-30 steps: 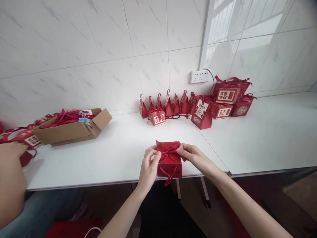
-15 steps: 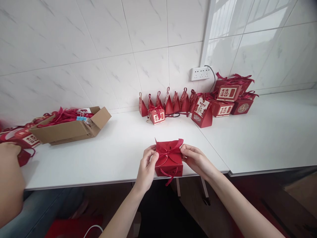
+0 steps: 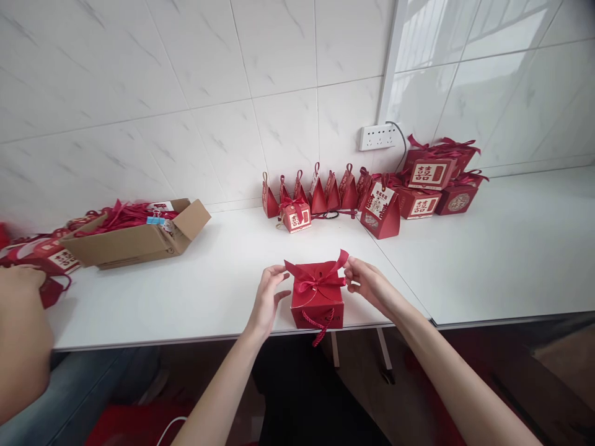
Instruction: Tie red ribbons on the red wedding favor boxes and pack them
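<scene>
A red gift box [image 3: 318, 310] stands upright near the table's front edge, directly before me. Its folded top carries a red ribbon bow [image 3: 317, 283], with tails sticking up to both sides. A twisted red cord handle [image 3: 320, 323] hangs over the front face. My left hand [image 3: 268, 296] is open left of the box, fingers and thumb apart, the upper fingertips close to the left ribbon tail. On the other side, my right hand [image 3: 368, 284] has loosely bent, parted fingers beside the right ribbon tail; whether a fingertip touches it is hard to see.
A cardboard carton [image 3: 134, 248] of red ribbons stands left, beside other red boxes [image 3: 62, 257] and another person's arm [image 3: 23, 334]. Along the wall are small triangular red boxes [image 3: 318, 195], a small bowed box [image 3: 296, 217], stacked red boxes [image 3: 427, 173] and a power strip [image 3: 380, 137].
My left hand has let go of the box and moved left, its fingers spreading. My right hand has shifted slightly up and outward. The bow's loops and tails stand out more.
</scene>
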A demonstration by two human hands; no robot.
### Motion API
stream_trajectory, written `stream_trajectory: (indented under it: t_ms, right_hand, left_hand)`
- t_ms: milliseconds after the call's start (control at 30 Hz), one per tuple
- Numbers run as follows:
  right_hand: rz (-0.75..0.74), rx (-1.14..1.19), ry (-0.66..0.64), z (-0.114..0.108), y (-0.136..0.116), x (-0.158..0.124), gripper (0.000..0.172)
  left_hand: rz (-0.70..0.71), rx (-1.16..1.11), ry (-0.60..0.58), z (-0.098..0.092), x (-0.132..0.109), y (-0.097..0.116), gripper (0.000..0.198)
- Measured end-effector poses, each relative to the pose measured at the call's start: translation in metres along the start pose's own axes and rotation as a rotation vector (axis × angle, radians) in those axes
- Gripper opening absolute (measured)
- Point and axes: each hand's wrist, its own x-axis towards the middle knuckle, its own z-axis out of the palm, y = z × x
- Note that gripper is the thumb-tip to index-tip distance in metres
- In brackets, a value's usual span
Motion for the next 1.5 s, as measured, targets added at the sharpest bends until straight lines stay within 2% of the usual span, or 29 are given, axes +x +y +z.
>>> stream_trajectory:
  t_ms: [100, 233, 367, 467, 567, 667, 767, 833, 967, 1167, 1333, 1433, 1500]
  right_hand:
    - [0.016, -0.120, 0.044, -0.002, -0.005, 0.010, 0.034]
    - [-0.019, -0.107, -0.019, 0.005, -0.013, 0.020, 0.033]
    - [-0.013, -0.043, -0.043, 0.016, -0.021, 0.030, 0.030]
    - [0.035, -0.059, -0.015, 0.021, -0.024, 0.034, 0.028]
    - [0.006, -0.043, -0.011, 0.017, -0.024, 0.034, 0.029]
    - [-0.028, 0.026, -0.059, 0.009, -0.021, 0.030, 0.028]
    - [-0.047, 0.045, -0.080, 0.005, -0.019, 0.028, 0.030]
    - [-0.064, 0.036, -0.075, 0.007, -0.019, 0.028, 0.030]
    - [-0.071, 0.037, -0.075, 0.017, -0.022, 0.031, 0.030]
    - [-0.050, 0.004, -0.065, 0.029, -0.022, 0.043, 0.028]
    - [0.042, -0.158, -0.048, 0.039, -0.020, 0.053, 0.025]
    - [0.127, -0.265, -0.050, 0.036, -0.017, 0.054, 0.024]
    - [0.166, -0.304, -0.036, 0.026, -0.017, 0.050, 0.026]
  left_hand:
    - [-0.099, 0.005, -0.091, -0.007, 0.019, 0.000, 0.036]
    - [-0.056, 0.010, -0.244, -0.009, 0.041, 0.002, 0.032]
    - [0.014, 0.102, -0.277, -0.002, 0.058, 0.005, 0.034]
    - [0.000, 0.112, -0.271, 0.004, 0.066, 0.006, 0.038]
    - [-0.044, 0.023, -0.310, -0.001, 0.067, 0.004, 0.040]
    - [-0.102, -0.072, -0.469, -0.016, 0.059, 0.000, 0.042]
    - [-0.126, -0.042, -0.607, -0.030, 0.048, 0.000, 0.038]
    - [-0.118, 0.012, -0.641, -0.033, 0.043, 0.003, 0.033]
    - [-0.085, 0.060, -0.574, -0.030, 0.041, 0.009, 0.033]
    - [-0.055, 0.075, -0.418, -0.018, 0.054, 0.011, 0.038]
    - [-0.077, 0.166, -0.431, -0.003, 0.064, 0.008, 0.039]
    - [-0.094, 0.298, -0.379, -0.002, 0.068, 0.004, 0.037]
    - [-0.076, 0.377, -0.269, -0.008, 0.066, 0.004, 0.036]
